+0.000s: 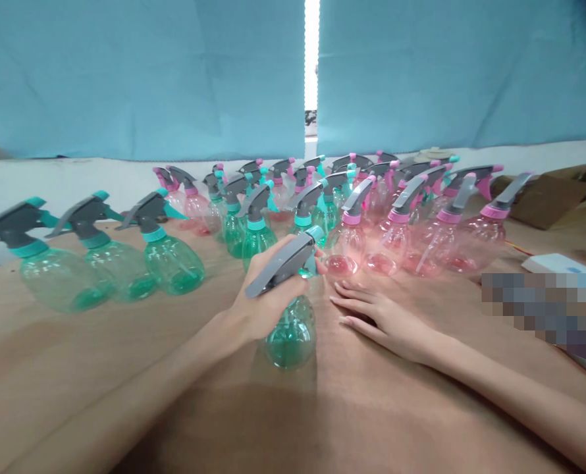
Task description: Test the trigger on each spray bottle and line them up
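Note:
My left hand is wrapped round the neck of a green spray bottle with a grey trigger head, at the middle of the table. The bottle's clear green body shows below the fingers; its collar is mostly hidden by them. To the right, my right hand lies flat on the table, fingers stretched towards the bottle, holding nothing. Just beyond its fingertips stands a pink spray bottle. Another green spray bottle is right behind my left hand.
Several green spray bottles stand in a row at the left. Many pink and green ones crowd the back of the brown table. Cardboard and a white box lie at the right. A blue curtain hangs behind.

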A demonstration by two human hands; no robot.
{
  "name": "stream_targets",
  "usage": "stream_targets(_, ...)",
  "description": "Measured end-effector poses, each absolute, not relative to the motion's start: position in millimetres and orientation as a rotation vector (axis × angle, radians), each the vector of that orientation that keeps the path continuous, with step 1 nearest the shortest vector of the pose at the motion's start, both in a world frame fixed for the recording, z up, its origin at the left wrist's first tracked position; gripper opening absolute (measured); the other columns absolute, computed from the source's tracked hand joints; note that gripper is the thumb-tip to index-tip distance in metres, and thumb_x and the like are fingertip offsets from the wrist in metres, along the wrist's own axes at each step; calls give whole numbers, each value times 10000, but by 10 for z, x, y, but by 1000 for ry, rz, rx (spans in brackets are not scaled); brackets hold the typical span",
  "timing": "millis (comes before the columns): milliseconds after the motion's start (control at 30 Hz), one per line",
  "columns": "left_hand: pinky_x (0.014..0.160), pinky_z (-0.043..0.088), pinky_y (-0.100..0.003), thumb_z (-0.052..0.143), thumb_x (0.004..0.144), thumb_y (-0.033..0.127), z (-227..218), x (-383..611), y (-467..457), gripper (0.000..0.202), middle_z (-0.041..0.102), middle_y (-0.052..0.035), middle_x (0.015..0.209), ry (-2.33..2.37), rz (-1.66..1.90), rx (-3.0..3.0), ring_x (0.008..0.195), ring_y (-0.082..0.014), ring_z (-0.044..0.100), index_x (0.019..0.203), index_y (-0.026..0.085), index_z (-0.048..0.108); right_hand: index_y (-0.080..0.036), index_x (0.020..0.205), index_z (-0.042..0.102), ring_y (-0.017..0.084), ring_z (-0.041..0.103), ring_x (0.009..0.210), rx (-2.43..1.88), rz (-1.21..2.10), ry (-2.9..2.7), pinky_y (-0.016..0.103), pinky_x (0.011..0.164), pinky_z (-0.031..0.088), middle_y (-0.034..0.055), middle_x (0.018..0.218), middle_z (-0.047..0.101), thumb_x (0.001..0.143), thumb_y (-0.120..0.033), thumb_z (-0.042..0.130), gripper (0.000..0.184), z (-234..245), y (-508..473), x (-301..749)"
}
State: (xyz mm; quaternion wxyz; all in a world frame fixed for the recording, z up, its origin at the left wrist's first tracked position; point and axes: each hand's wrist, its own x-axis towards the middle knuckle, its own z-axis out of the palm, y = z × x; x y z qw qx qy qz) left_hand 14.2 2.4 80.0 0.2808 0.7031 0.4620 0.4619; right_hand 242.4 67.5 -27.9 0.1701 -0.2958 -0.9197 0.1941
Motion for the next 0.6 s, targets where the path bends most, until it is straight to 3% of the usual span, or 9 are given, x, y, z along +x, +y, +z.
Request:
stream_targets(233, 586, 360, -273, 504, 714, 150, 809, 141, 15, 114, 555, 26, 767, 1149, 1230, 1808, 677, -133, 518, 810, 202, 537, -223, 1380, 497, 276, 324, 1392, -865, 514, -2671, 499, 1122, 309, 82, 1479, 415, 971, -470, 400, 487, -246, 668, 2408)
stream_targets(400, 598, 380, -283, 510, 700, 173, 802, 139, 22, 68, 576, 17, 735, 1146, 1219, 1804, 712, -164, 566, 762, 200, 517, -231, 1380, 497, 275, 332, 1388, -859, 522, -2657, 499, 1119, 314, 77, 1480, 416, 968, -471, 406, 485, -258, 666, 2418)
stream_targets(600, 757, 464, -320, 526, 711, 139, 820, 162, 6, 210, 617, 5, 817, 1128, 1269, 1758, 753, -161, 562, 896, 208, 596, -259, 1371, 507, 286, 351, 1377, -848, 546, -2619, 516, 1108, 324, 72, 1467, 437, 962, -470, 424, 468, -259, 655, 2418)
